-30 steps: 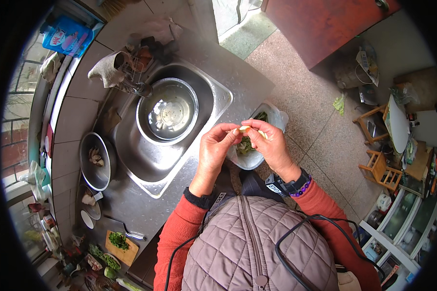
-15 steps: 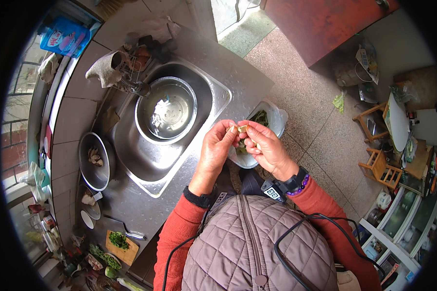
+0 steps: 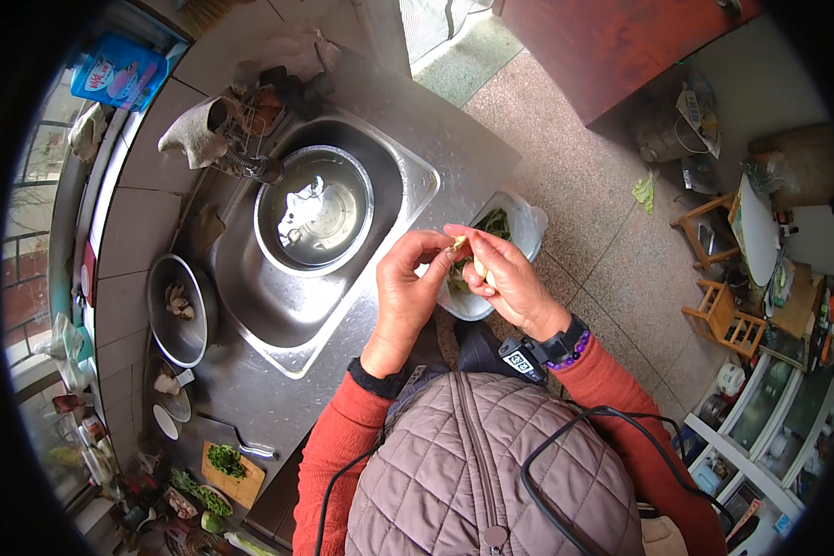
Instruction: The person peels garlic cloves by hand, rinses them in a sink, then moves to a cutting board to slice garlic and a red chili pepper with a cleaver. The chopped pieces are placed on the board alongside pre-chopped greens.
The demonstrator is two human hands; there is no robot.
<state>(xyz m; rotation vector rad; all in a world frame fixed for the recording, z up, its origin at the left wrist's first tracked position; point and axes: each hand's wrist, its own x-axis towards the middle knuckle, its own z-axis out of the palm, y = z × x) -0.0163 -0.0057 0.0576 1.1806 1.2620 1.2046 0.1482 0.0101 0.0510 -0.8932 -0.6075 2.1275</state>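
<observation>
My left hand (image 3: 406,287) and my right hand (image 3: 521,289) meet over the plastic-lined bin (image 3: 525,222) beside the counter. Fingertips of both pinch a small pale garlic clove (image 3: 459,243). A second pale piece (image 3: 481,268), apparently another clove, shows under the curled fingers of my right hand. Green leafy scraps (image 3: 494,222) lie in the bin below, partly hidden by my hands. On the counter at the left, a steel bowl (image 3: 201,345) holds several pale, brownish cloves (image 3: 178,301).
A steel basin (image 3: 267,243) of water stands in the sink (image 3: 285,310), below the faucet (image 3: 267,170). Chopped greens (image 3: 225,460) lie on a cutting board (image 3: 242,488), near a knife (image 3: 258,451). Small wooden stools (image 3: 725,320) stand on the floor at right.
My fingers have shifted around the clove, with my right fingertips now angled up and covering more of it. My left hand has moved slightly left. The surroundings look the same.
</observation>
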